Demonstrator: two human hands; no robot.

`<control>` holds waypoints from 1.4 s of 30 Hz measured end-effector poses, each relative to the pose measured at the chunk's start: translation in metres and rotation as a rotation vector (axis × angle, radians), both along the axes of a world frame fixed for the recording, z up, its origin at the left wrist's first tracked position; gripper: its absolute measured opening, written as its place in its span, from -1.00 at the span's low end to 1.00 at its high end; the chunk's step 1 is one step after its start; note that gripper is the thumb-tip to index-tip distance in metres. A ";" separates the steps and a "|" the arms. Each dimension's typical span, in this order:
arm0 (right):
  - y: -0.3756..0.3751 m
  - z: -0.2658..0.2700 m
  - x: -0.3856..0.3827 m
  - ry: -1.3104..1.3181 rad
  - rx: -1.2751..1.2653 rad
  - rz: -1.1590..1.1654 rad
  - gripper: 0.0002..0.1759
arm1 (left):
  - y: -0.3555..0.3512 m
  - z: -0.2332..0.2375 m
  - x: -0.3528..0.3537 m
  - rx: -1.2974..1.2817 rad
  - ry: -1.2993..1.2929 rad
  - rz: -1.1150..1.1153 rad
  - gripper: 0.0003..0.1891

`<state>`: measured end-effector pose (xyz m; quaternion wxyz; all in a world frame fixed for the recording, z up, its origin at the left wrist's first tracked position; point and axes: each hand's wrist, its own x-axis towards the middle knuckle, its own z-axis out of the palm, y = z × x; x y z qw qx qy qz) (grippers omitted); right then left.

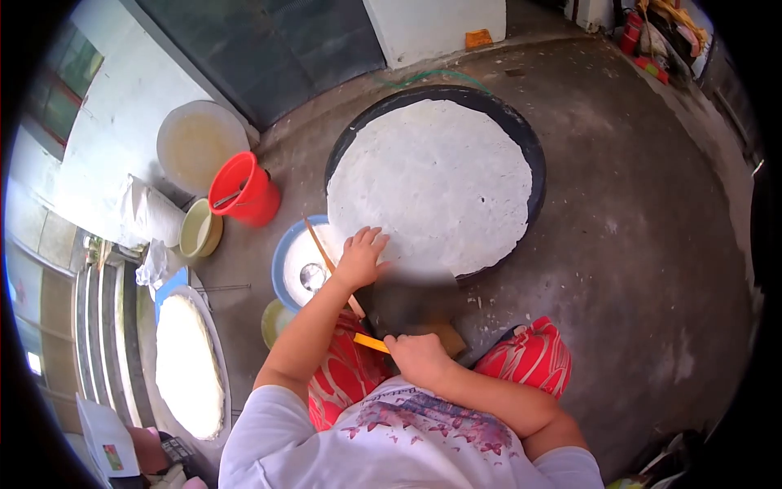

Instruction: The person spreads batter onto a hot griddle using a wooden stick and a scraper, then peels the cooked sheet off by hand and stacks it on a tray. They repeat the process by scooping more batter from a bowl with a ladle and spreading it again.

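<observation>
A large round dark griddle (533, 151) holds a thin, pale round sheet (440, 183) that looks like a crepe. My left hand (361, 262) is open, its fingers spread over the near-left edge of that sheet; whether it touches is hard to tell. Near my lap, my right hand (421, 359) is closed around a flat yellow stick-like thing (371, 342), one end showing. Left of my left hand is a blue basin (279, 265) of white contents with a shiny metal ladle (312, 277). Across it leans a long wooden stick (319, 244). A blurred dark patch lies between my hands.
To the left stand a red bucket (254, 196), a yellowish basin (204, 232) and a pale round board (201, 147) against the wall. A tray (221, 363) with a white sheet stack lies at lower left, near steps (107, 326). Concrete floor (627, 269) extends right.
</observation>
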<state>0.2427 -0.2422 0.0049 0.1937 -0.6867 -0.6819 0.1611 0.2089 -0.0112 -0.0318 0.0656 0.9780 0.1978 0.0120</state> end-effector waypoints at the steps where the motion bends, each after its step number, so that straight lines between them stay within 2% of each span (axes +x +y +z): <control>1: 0.001 0.000 0.000 0.000 -0.004 0.009 -0.89 | 0.004 -0.002 -0.003 0.011 0.025 0.006 -0.31; 2: 0.002 -0.001 0.001 -0.008 -0.002 0.013 -0.89 | 0.005 0.002 -0.004 0.007 0.026 0.017 -0.31; 4: 0.004 -0.005 0.002 -0.012 -0.011 0.035 -0.90 | 0.005 0.006 -0.006 0.034 0.050 0.048 -0.17; 5: 0.004 -0.006 0.002 0.004 -0.046 0.028 -0.84 | 0.007 0.003 -0.006 0.060 0.064 0.052 -0.05; 6: 0.005 -0.007 0.002 0.021 -0.083 0.021 -0.77 | 0.005 0.004 -0.006 0.048 0.071 0.065 -0.05; 8: 0.005 -0.006 0.002 0.037 -0.083 0.026 -0.79 | 0.003 0.005 -0.003 0.124 0.120 0.025 -0.01; 10: 0.006 -0.006 0.002 -0.028 -0.018 0.016 -0.91 | 0.004 -0.004 -0.003 0.132 0.149 0.020 0.04; 12: 0.006 -0.010 0.001 -0.022 -0.013 0.017 -0.91 | 0.003 -0.009 -0.003 0.208 0.137 -0.032 0.08; 13: 0.007 -0.012 0.000 -0.023 -0.017 0.020 -0.91 | 0.003 -0.013 -0.004 0.202 0.138 -0.031 0.08; 15: 0.007 -0.011 0.001 -0.022 -0.023 0.026 -0.90 | 0.004 -0.021 -0.005 0.328 0.108 -0.085 -0.20; 16: 0.007 -0.008 0.001 -0.018 -0.036 0.027 -0.90 | 0.004 -0.025 -0.006 0.325 0.109 -0.082 -0.20; 18: 0.007 -0.006 0.000 -0.013 -0.048 0.028 -0.90 | 0.002 -0.029 -0.005 0.303 -0.035 -0.102 0.03; 19: 0.007 -0.005 0.000 -0.012 -0.053 0.032 -0.90 | 0.002 -0.030 -0.006 0.303 -0.035 -0.101 0.03; 22: 0.007 -0.008 0.000 0.004 -0.079 0.036 -0.85 | 0.004 -0.029 -0.004 0.298 -0.048 -0.100 -0.08; 24: 0.008 -0.009 0.000 0.019 -0.096 0.033 -0.80 | 0.004 -0.028 -0.006 0.378 0.040 -0.098 -0.30; 29: 0.007 -0.009 0.001 0.033 -0.121 0.038 -0.78 | 0.003 -0.023 -0.009 0.328 0.038 -0.094 -0.29; 34: 0.007 -0.008 0.001 0.030 -0.146 0.032 -0.80 | 0.006 -0.027 -0.012 0.312 -0.076 -0.112 -0.17; 36: 0.007 -0.012 0.000 -0.015 -0.027 0.027 -0.90 | 0.007 -0.027 -0.014 0.307 -0.084 -0.112 -0.15; 42: 0.007 -0.013 0.000 -0.007 -0.016 0.029 -0.90 | 0.009 -0.027 -0.015 0.311 -0.070 -0.096 -0.13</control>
